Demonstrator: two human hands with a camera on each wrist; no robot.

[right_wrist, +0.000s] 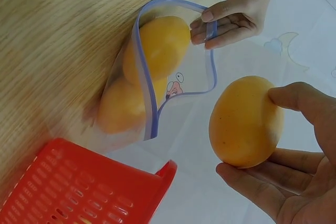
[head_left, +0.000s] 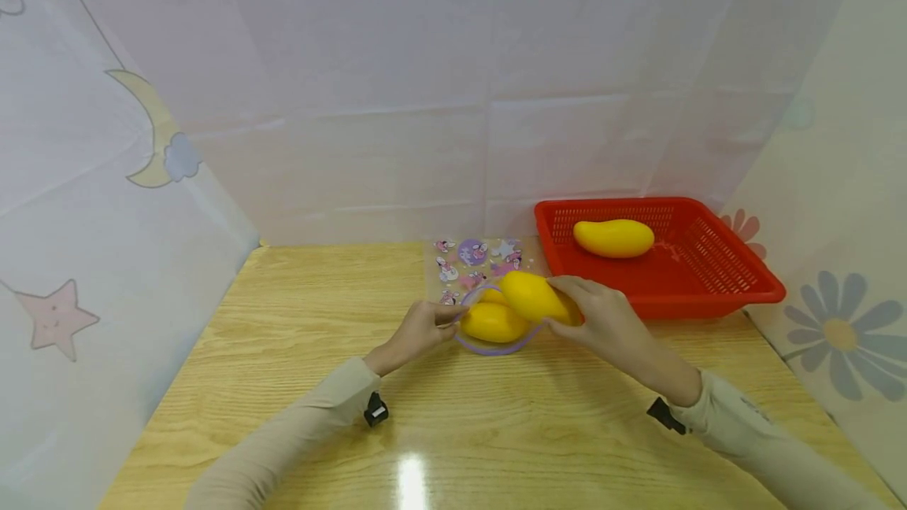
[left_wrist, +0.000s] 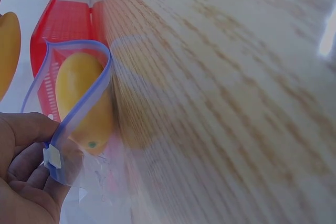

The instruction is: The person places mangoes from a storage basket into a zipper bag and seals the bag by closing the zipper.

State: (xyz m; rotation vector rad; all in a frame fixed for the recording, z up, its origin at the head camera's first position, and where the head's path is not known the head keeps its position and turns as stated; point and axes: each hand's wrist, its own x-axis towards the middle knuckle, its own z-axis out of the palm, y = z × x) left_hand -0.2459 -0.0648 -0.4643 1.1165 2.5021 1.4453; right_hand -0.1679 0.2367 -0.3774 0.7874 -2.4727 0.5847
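Observation:
My left hand (head_left: 418,333) pinches the purple rim of a clear zip bag (head_left: 489,351), printed with pink cartoon figures, and holds its mouth apart. A white slider (left_wrist: 52,157) sits on the rim beside the fingers in the left wrist view. Two yellow mangoes (right_wrist: 160,51) lie inside the bag, one partly behind the other. With thumb and fingers, my right hand (head_left: 605,325) grips another mango (right_wrist: 245,121). In the head view this mango overlaps the right side of the bag's mouth; the right wrist view shows it apart from the rim.
A red plastic basket (head_left: 708,307) with slotted walls stands at the back right, one mango (head_left: 615,238) lying in it. Behind the wooden table (head_left: 319,297) rises a pale wall covering, with printed side panels at left and right.

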